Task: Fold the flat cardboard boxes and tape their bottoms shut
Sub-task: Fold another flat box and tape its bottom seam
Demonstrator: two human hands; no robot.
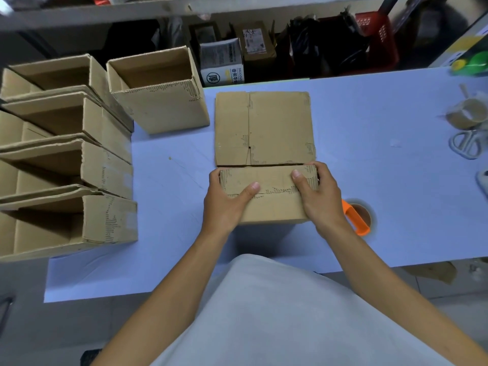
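Note:
A brown cardboard box stands near the table's front edge with its bottom flaps folded shut on top. My left hand grips its left side, thumb pressing the flap seam. My right hand grips the right side, thumb on the upper flap. A flat cardboard box lies just behind it on the light blue table. An orange tape dispenser with a brown tape roll lies right of my right wrist.
Several folded open boxes are stacked at the left, with one more behind them. A tape roll and scissors lie at the far right. Shelving with clutter stands beyond the table.

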